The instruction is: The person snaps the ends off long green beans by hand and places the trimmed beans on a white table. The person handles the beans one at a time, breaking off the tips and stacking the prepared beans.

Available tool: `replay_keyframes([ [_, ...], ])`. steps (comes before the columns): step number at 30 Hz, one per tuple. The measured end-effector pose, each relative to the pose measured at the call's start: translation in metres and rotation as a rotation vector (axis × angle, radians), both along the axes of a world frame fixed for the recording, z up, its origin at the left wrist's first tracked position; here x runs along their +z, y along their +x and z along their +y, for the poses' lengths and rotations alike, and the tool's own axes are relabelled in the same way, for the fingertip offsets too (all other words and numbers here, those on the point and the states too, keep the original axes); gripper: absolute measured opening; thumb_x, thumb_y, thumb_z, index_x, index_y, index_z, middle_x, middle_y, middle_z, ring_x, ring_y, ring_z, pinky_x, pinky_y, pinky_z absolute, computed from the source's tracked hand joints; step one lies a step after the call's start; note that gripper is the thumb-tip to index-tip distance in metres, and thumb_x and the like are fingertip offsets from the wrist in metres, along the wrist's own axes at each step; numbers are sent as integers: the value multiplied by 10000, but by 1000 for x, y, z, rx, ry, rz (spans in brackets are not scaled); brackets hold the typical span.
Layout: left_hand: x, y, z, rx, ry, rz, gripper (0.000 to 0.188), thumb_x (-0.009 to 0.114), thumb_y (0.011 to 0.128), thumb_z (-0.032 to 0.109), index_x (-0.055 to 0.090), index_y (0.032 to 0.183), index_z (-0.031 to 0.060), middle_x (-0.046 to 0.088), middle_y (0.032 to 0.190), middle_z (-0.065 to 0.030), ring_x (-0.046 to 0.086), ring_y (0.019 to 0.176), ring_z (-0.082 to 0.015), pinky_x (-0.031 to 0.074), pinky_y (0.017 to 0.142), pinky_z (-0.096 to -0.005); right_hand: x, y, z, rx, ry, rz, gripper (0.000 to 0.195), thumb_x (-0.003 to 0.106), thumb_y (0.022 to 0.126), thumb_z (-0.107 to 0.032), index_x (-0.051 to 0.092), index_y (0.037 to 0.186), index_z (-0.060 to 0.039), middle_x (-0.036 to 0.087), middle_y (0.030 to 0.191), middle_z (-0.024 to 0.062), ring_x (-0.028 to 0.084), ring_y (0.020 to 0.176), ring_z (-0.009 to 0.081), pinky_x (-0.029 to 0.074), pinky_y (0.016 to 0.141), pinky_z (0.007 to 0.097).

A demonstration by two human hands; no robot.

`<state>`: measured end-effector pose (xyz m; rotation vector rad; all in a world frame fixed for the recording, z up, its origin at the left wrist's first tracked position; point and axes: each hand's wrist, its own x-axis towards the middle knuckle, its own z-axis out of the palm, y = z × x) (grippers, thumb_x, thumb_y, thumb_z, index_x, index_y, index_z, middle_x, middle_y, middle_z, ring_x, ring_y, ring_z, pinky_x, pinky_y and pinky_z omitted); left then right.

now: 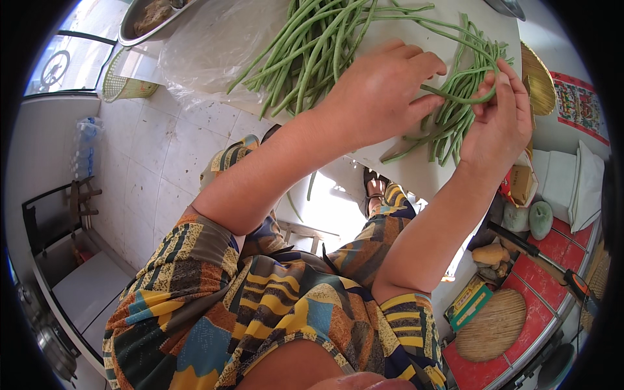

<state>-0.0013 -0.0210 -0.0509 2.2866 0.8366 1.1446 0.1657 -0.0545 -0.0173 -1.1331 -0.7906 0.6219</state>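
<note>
Long green beans lie on a pale table (424, 176) in two groups: a loose heap (312, 58) at the top middle and a bundle (446, 139) on the right. My right hand (502, 107) grips a bent green bean (463, 100) between thumb and fingers, over the right bundle. Palm down, my left hand (395, 87) is at the other end of that bean, its thumb and fingers apart; whether it touches the bean I cannot tell. A few beans stretch from the heap across to the right.
A clear plastic bag (209, 53) lies left of the heap, beside a metal basin (127, 24). A green plastic basket (124, 80) stands beyond the table's left side. At the lower right, a round woven mat (492, 324), a green box (470, 307) and gourds (540, 220) rest on red tiles.
</note>
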Motion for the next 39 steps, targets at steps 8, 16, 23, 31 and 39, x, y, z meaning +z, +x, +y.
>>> replay_keyframes([
  [8,-7,-12,10,185,82,348,316,736,846,96,673,1147,21,674,1168,-131,571,1150,-344,464,1014,-447,6,22,-2,-146,248,95,181,604,987,-51,657,1121,59,638,865,106,558,728,127,428,579,240],
  [16,-2,-14,14,292,299,325,236,704,731,-11,706,963,33,673,1024,-121,574,1076,-315,444,961,-426,-4,32,2,-435,146,-391,191,642,972,-79,689,1122,30,693,903,86,607,758,140,472,635,245],
  [23,0,-16,16,355,303,409,230,671,759,-32,690,981,23,637,1045,-139,589,1056,-329,475,938,-426,-25,42,8,-293,-417,-791,231,687,946,-177,730,1118,-30,679,953,50,601,811,149,508,705,310],
  [31,3,-26,17,401,379,290,179,565,768,-44,629,930,-1,599,1045,-215,562,1079,-395,458,963,-477,-37,39,12,-328,-368,-876,251,703,948,-222,764,1144,-79,701,958,36,624,859,133,517,811,308],
  [39,4,-35,22,365,241,206,176,539,748,-79,610,889,0,612,978,-183,564,1002,-382,472,886,-466,-31,27,7,-351,-194,-707,182,681,960,-156,754,1090,-52,697,987,32,630,877,117,525,784,288],
])
